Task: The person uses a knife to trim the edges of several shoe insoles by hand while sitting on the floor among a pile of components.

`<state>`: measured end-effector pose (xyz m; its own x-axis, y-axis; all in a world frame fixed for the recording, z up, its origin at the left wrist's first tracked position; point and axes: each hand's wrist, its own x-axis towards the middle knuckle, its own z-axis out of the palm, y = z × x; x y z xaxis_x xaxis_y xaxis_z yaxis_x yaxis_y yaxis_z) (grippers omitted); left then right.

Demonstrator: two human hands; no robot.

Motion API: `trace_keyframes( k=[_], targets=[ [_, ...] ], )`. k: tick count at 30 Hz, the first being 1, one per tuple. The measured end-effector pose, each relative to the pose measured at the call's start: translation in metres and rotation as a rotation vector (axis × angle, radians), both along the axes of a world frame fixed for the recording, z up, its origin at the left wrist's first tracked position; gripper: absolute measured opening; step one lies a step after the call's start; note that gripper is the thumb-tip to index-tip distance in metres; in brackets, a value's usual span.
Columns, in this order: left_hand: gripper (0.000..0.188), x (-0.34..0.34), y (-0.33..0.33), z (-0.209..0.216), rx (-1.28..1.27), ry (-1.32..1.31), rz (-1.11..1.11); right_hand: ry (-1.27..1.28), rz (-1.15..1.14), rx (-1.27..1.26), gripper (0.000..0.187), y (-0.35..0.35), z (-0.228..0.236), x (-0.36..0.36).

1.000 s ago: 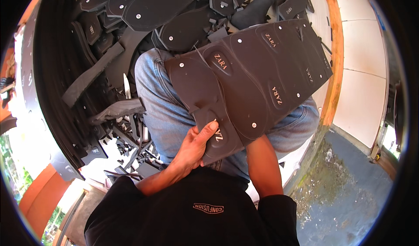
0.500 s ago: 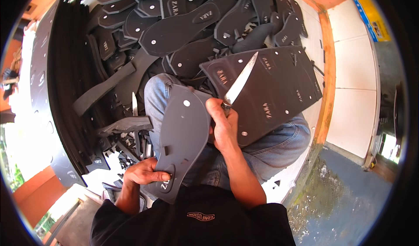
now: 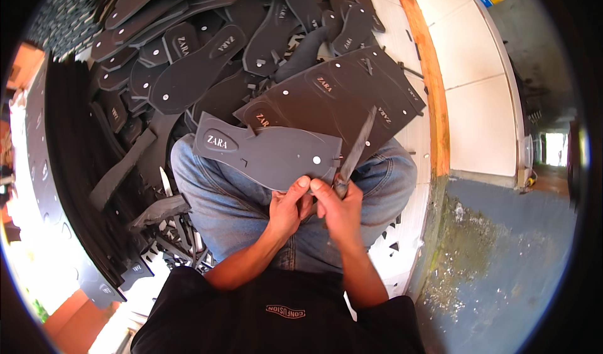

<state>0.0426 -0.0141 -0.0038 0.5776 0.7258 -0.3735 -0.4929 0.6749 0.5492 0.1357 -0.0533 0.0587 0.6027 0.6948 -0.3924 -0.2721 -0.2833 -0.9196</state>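
Observation:
A dark grey foam sole piece (image 3: 264, 153) lies sideways over my lap, an outline on its face, a white dot near its right end. My left hand (image 3: 290, 208) pinches its near edge, thumb on top. Beside it, my right hand (image 3: 339, 209) is closed round a knife (image 3: 358, 147), whose long blade points up and away past the piece's right end. The right thumb rests at the same near edge, nearly touching the left thumb. Just beyond lies a larger dark foam sheet (image 3: 333, 96), partly covered by the sole piece.
Cut foam soles (image 3: 195, 71) are heaped at the far side. A tall stack of dark sheets (image 3: 69, 153) stands at the left. A second blade (image 3: 165, 181) sticks up near foam offcuts (image 3: 179, 234) by my left knee. A wooden edge strip (image 3: 427, 90) runs along the right.
The sole piece has turned from upright to sideways. My left hand has shifted from its printed end to the near edge, next to my right hand, which still holds the knife.

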Motion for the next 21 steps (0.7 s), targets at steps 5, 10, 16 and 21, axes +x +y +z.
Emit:
trace_keyframes(
  k=[5, 10, 16, 21],
  targets=[
    [0.019, -0.002, -0.007, 0.013, -0.074, 0.091, 0.001, -0.087, -0.387, 0.069, 0.029, -0.002, -0.009, 0.054],
    [0.025, 0.028, 0.004, 0.036, -0.250, 0.122, 0.062, -0.583, 0.043, -0.161, 0.022, -0.048, -0.022, 0.022],
    [0.029, 0.054, 0.018, 0.044, -0.362, 0.099, 0.131, -0.709, 0.122, -0.401, 0.014, -0.068, -0.026, 0.019],
    [0.032, 0.051, 0.026, 0.032, -0.289, 0.104, 0.099, -0.807, 0.205, -0.455, 0.019, -0.063, -0.032, 0.021]
  ],
)
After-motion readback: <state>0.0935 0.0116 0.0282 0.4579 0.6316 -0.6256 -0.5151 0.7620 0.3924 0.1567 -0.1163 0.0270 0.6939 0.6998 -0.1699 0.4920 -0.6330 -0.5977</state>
